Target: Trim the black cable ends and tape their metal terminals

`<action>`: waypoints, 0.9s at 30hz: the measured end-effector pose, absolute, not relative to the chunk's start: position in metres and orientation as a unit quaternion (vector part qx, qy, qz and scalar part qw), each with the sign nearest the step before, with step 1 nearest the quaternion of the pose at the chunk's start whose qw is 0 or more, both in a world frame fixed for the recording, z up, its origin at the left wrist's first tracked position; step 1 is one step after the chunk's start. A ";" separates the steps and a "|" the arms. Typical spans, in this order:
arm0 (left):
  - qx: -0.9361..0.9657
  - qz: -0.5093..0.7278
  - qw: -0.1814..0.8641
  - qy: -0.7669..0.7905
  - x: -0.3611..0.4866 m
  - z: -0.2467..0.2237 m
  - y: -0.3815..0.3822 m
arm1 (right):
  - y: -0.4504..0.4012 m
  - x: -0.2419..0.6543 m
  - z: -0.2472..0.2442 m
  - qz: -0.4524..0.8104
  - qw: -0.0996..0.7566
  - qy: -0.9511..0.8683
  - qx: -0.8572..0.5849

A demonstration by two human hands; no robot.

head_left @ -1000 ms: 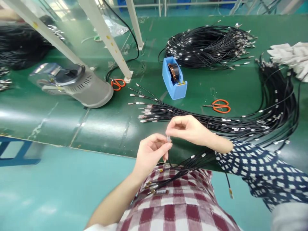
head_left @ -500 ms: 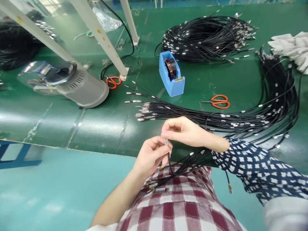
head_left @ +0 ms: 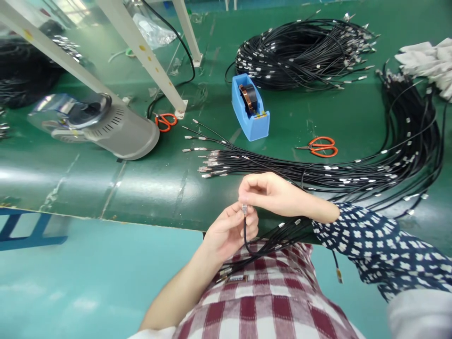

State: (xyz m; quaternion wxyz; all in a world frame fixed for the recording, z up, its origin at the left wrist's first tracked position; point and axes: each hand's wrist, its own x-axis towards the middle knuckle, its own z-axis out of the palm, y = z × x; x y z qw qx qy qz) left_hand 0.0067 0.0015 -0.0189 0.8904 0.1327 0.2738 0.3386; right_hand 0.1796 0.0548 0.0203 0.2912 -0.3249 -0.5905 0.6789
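Near the front edge of the bench, my left hand (head_left: pixel 231 230) pinches a black cable (head_left: pixel 245 235) just below its small metal end connector (head_left: pixel 244 209). My right hand (head_left: pixel 264 188) is closed at the tip of that connector, thumb and forefinger together; what its fingertips hold, if anything, is too small to make out. The held cable curves down into a bunch of black cables (head_left: pixel 271 242) lying over my lap and the bench edge. Just beyond my hands, a long bundle of black cables (head_left: pixel 282 167) with white tags and metal ends lies on the green bench.
A blue tape dispenser (head_left: pixel 259 127) stands behind the bundle, with orange-handled scissors (head_left: pixel 323 147) to its right. A coiled cable heap (head_left: pixel 282 56) lies farther back. At left are a grey machine (head_left: pixel 127 132), more orange scissors (head_left: pixel 165 122) and a white post (head_left: pixel 151 61). White gloves (head_left: pixel 429 63) lie far right.
My left hand has shifted slightly right and its grip on the cable has turned, showing more of the cable below the connector. My right hand stays at the connector's tip.
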 end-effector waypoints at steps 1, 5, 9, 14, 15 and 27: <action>0.129 0.340 0.893 0.264 0.008 -0.020 0.001 | 0.054 0.180 0.020 0.679 0.289 -0.592 -0.324; 0.107 0.348 0.898 0.245 0.012 -0.022 -0.002 | 0.053 0.181 0.018 0.671 0.289 -0.600 -0.325; 0.087 0.347 0.906 0.226 0.014 -0.021 -0.004 | 0.052 0.182 0.018 0.675 0.290 -0.599 -0.319; 0.071 0.350 0.910 0.212 0.020 -0.019 -0.006 | 0.049 0.182 0.021 0.671 0.294 -0.605 -0.312; 0.071 0.355 0.908 0.211 0.021 -0.019 -0.007 | 0.049 0.181 0.021 0.670 0.295 -0.606 -0.312; 0.109 0.369 0.894 0.227 0.018 -0.024 -0.007 | 0.041 0.180 0.020 0.649 0.294 -0.606 -0.355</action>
